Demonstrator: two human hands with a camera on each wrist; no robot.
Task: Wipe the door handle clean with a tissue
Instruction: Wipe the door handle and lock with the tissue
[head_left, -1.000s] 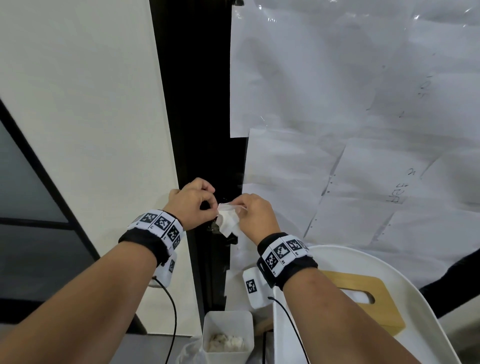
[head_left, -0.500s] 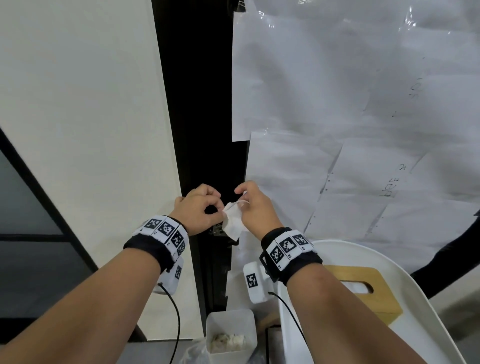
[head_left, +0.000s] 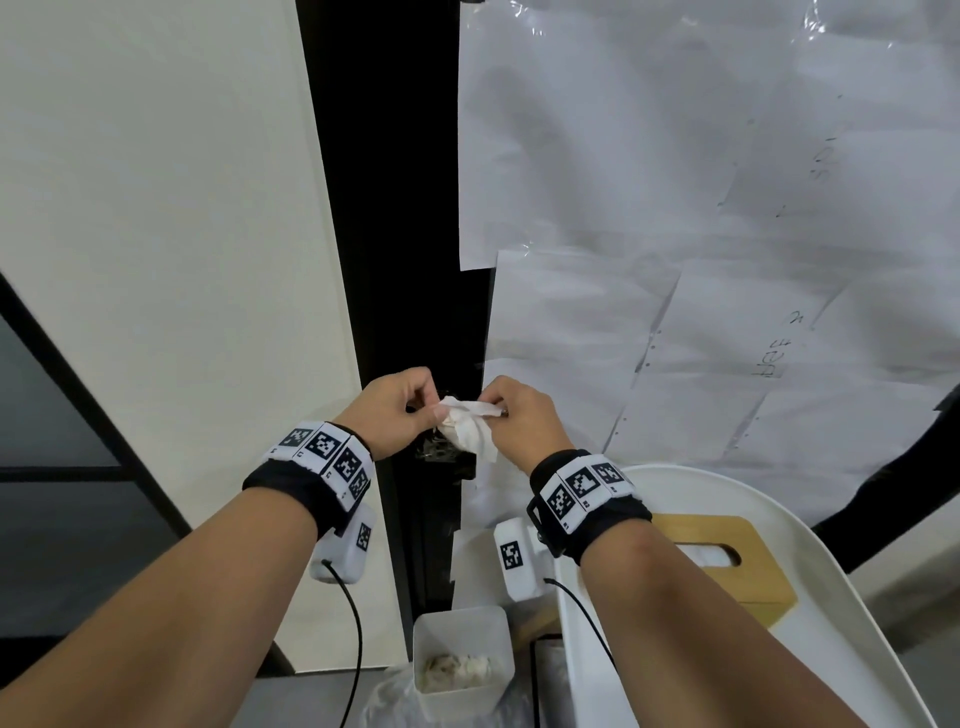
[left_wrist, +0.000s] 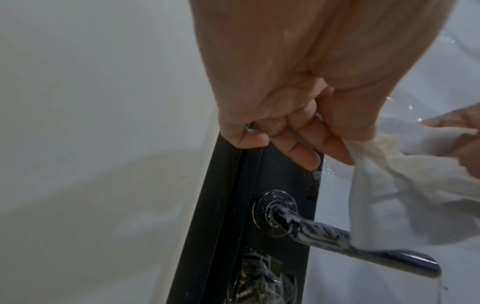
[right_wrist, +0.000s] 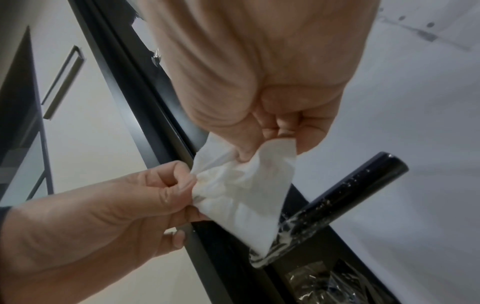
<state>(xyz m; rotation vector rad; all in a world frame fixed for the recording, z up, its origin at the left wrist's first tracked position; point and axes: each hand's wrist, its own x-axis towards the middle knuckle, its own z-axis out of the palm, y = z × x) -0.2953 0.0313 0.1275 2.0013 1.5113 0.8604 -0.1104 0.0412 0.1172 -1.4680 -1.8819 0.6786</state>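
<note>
A crumpled white tissue (head_left: 467, 428) is stretched between both hands in front of the black door frame. My left hand (head_left: 405, 410) pinches its left edge and my right hand (head_left: 511, 415) pinches its upper right corner. The tissue (right_wrist: 244, 191) hangs down just above the door handle (right_wrist: 345, 195), a dark lever smeared with white residue near its base. From the left wrist, the handle (left_wrist: 363, 244) juts rightward from a round rosette (left_wrist: 275, 211), and the tissue (left_wrist: 405, 197) drapes in front of its middle. In the head view the hands and tissue hide the handle.
Sheets of paper under clear film (head_left: 701, 234) cover the door to the right. A white tray (head_left: 810, 587) holding a wooden tissue box (head_left: 727, 556) sits at lower right. Below the hands stands a small white bin (head_left: 462, 660) with used tissues. A cream wall (head_left: 171, 260) is at left.
The two hands have pulled slightly apart and spread the tissue wider between them. The hands stay at the same spot above the handle.
</note>
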